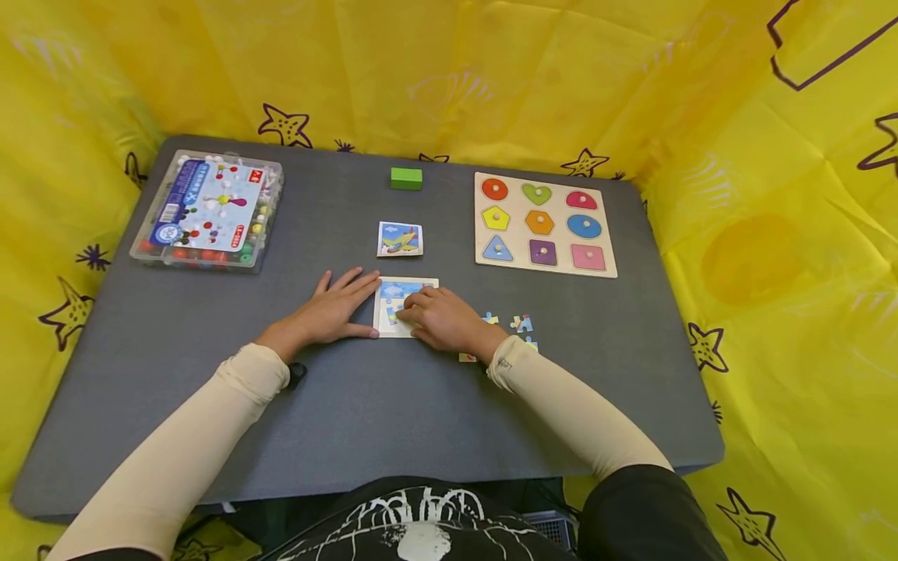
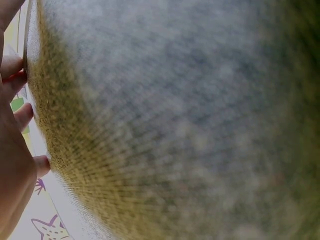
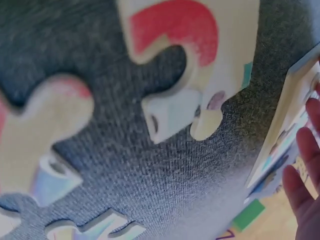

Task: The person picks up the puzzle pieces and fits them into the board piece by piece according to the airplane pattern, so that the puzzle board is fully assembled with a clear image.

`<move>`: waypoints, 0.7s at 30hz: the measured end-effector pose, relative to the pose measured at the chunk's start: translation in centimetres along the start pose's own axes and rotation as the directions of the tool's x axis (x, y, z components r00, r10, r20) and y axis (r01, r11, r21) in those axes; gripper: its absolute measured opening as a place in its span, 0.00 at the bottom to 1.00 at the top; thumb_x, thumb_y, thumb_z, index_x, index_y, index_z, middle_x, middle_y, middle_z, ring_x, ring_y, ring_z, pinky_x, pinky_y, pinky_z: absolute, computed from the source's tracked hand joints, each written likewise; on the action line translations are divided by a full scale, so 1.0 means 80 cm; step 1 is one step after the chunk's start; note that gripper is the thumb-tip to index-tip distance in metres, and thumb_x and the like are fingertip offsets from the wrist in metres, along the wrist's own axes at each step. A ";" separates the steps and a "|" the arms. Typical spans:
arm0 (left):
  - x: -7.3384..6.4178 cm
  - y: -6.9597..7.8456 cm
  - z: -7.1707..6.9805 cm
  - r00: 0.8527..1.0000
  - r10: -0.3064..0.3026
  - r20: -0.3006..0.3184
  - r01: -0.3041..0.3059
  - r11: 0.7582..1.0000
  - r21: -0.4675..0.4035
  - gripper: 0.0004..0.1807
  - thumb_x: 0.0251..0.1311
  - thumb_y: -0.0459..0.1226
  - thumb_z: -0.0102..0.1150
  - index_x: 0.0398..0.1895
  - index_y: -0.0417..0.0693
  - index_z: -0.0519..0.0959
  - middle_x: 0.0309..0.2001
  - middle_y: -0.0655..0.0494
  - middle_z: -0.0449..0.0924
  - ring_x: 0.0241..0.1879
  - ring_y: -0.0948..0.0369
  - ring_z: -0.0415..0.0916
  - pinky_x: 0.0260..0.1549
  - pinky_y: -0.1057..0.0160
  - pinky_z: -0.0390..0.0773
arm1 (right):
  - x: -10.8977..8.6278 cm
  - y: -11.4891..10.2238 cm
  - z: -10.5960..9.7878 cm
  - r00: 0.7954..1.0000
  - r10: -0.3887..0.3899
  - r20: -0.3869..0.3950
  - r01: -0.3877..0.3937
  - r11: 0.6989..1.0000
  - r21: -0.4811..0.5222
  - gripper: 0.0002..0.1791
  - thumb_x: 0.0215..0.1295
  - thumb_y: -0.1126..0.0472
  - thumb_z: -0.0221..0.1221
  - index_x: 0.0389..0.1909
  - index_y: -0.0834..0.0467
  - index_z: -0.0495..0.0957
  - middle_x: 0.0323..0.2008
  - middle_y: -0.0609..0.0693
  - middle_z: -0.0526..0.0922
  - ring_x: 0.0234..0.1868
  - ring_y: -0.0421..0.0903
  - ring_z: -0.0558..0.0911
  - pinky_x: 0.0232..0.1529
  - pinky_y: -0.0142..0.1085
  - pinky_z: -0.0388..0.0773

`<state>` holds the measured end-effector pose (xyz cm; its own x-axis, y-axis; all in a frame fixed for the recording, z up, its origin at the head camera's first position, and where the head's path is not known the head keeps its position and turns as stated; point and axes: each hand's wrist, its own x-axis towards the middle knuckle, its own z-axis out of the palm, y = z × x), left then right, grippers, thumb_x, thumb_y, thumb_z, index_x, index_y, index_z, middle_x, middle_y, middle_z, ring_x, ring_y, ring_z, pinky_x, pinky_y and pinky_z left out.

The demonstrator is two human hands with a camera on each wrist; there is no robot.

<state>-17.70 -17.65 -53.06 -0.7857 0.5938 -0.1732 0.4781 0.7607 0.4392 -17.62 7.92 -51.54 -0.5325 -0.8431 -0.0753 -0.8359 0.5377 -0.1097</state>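
A small jigsaw board (image 1: 382, 327) with a white border lies on the grey table. Blue sky with clouds shows along its top inside. My left hand (image 1: 331, 312) rests at its left edge with the fingers spread and straight, fingertips and thumb along the border. Over the board's right half is my right hand (image 1: 445, 319), its fingers bent and its fingertips pinching a small jigsaw piece (image 1: 392, 316) inside the frame. The hand hides much of the board. Loose jigsaw pieces (image 1: 522, 322) lie beside the right wrist; one piece (image 3: 180, 30) shows red up close.
A picture card with an airplane (image 1: 400, 240) lies beyond the board, and a green block (image 1: 406, 179) farther back. At the back right is a shape peg board (image 1: 484, 226). A clear plastic case (image 1: 210, 206) of coloured balls stands back left. Yellow cloth (image 1: 393, 70) surrounds the table.
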 end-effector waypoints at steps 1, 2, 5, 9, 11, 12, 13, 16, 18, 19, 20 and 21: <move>0.000 0.001 0.000 1.000 0.001 -0.001 -0.001 1.000 0.000 0.52 0.55 0.58 0.65 0.77 0.48 0.52 0.78 0.52 0.46 0.76 0.45 0.37 0.64 0.29 0.32 | -0.001 -0.001 0.000 1.000 0.008 0.006 -0.007 1.000 -0.011 0.22 0.68 0.52 0.58 0.61 0.50 0.77 0.57 0.47 0.77 0.61 0.49 0.71 0.60 0.44 0.68; 0.000 0.001 -0.001 1.000 0.001 -0.002 -0.001 1.000 0.001 0.52 0.55 0.58 0.65 0.77 0.48 0.52 0.78 0.51 0.46 0.76 0.45 0.37 0.64 0.29 0.33 | -0.001 -0.003 -0.001 1.000 0.014 0.012 -0.013 1.000 -0.019 0.22 0.68 0.51 0.57 0.62 0.50 0.76 0.58 0.47 0.76 0.62 0.49 0.71 0.61 0.45 0.68; 0.001 0.003 -0.002 1.000 0.001 -0.001 -0.001 1.000 0.002 0.52 0.55 0.57 0.65 0.77 0.47 0.52 0.78 0.51 0.47 0.76 0.45 0.38 0.64 0.29 0.33 | -0.002 -0.007 -0.001 1.000 0.025 0.015 -0.025 0.999 -0.029 0.24 0.69 0.50 0.57 0.64 0.51 0.74 0.59 0.48 0.75 0.63 0.50 0.70 0.63 0.46 0.67; 0.000 0.003 -0.003 1.000 -0.002 0.005 0.002 1.000 -0.001 0.52 0.55 0.57 0.65 0.77 0.47 0.52 0.78 0.51 0.47 0.76 0.45 0.38 0.64 0.29 0.33 | -0.001 -0.010 0.002 0.999 0.029 0.025 -0.028 0.999 -0.036 0.25 0.70 0.49 0.55 0.65 0.52 0.72 0.61 0.48 0.74 0.64 0.50 0.68 0.66 0.47 0.63; 0.000 0.003 -0.002 1.000 -0.003 0.007 0.003 1.000 -0.002 0.52 0.55 0.57 0.65 0.77 0.47 0.52 0.78 0.51 0.47 0.76 0.45 0.38 0.64 0.29 0.33 | 0.000 -0.011 0.003 0.999 0.032 0.032 -0.031 0.999 -0.038 0.26 0.71 0.48 0.54 0.66 0.51 0.71 0.62 0.48 0.73 0.65 0.50 0.68 0.67 0.47 0.62; 0.000 0.003 -0.002 1.000 -0.003 0.007 0.003 1.000 -0.001 0.52 0.55 0.58 0.65 0.77 0.47 0.52 0.78 0.51 0.47 0.76 0.45 0.38 0.65 0.30 0.33 | 0.000 -0.012 0.003 0.999 0.033 0.035 -0.032 0.999 -0.039 0.26 0.71 0.48 0.54 0.67 0.51 0.71 0.62 0.48 0.72 0.65 0.50 0.67 0.67 0.47 0.61; 0.000 0.003 -0.002 1.000 -0.003 0.007 0.003 1.000 0.000 0.52 0.55 0.58 0.65 0.77 0.47 0.51 0.78 0.51 0.46 0.76 0.45 0.38 0.65 0.30 0.33 | 0.001 -0.012 0.004 0.999 0.033 0.036 -0.032 0.999 -0.037 0.26 0.71 0.48 0.54 0.67 0.50 0.70 0.63 0.48 0.72 0.66 0.50 0.67 0.67 0.47 0.61; 0.000 0.001 -0.001 1.000 0.000 0.003 0.000 1.000 0.005 0.52 0.55 0.58 0.65 0.77 0.48 0.51 0.78 0.51 0.46 0.76 0.45 0.38 0.65 0.30 0.33 | 0.002 -0.013 0.005 0.999 0.032 0.037 -0.030 0.999 -0.040 0.26 0.71 0.48 0.53 0.68 0.49 0.69 0.64 0.48 0.71 0.66 0.50 0.66 0.67 0.48 0.61; 0.001 0.001 0.000 1.000 0.002 0.002 -0.002 1.000 0.006 0.53 0.55 0.58 0.64 0.77 0.48 0.51 0.78 0.51 0.46 0.76 0.46 0.38 0.65 0.30 0.33 | 0.003 -0.013 0.006 0.999 0.034 0.042 -0.032 0.998 -0.047 0.27 0.71 0.48 0.53 0.69 0.49 0.68 0.65 0.48 0.70 0.67 0.50 0.66 0.67 0.47 0.61; 0.001 0.000 0.000 1.000 0.003 0.001 -0.003 1.000 0.005 0.53 0.55 0.58 0.65 0.77 0.48 0.51 0.78 0.51 0.46 0.76 0.46 0.37 0.64 0.30 0.33 | 0.004 -0.013 0.006 0.998 0.036 0.042 -0.034 0.998 -0.049 0.27 0.71 0.48 0.53 0.69 0.49 0.68 0.65 0.48 0.70 0.67 0.50 0.66 0.67 0.47 0.62; 0.001 0.000 0.000 1.000 0.003 0.000 -0.003 1.000 0.006 0.53 0.55 0.58 0.64 0.77 0.48 0.51 0.78 0.52 0.46 0.76 0.46 0.37 0.64 0.29 0.33 | 0.004 -0.013 0.006 0.998 0.039 0.041 -0.037 0.998 -0.050 0.27 0.71 0.48 0.53 0.69 0.49 0.67 0.65 0.48 0.70 0.67 0.50 0.66 0.66 0.47 0.62; 0.001 0.000 0.001 1.000 0.003 0.000 -0.003 1.000 0.008 0.53 0.55 0.59 0.64 0.77 0.48 0.51 0.78 0.52 0.46 0.76 0.46 0.37 0.64 0.29 0.33 | 0.005 -0.014 0.007 0.998 0.042 0.038 -0.040 0.998 -0.051 0.27 0.71 0.47 0.53 0.69 0.49 0.68 0.65 0.48 0.70 0.66 0.50 0.66 0.66 0.47 0.62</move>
<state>-17.78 -17.59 -53.12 -0.7844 0.5961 -0.1714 0.4836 0.7608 0.4328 -16.83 7.01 -51.99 -0.5616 -0.8190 -0.1173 -0.8197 0.5701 -0.0561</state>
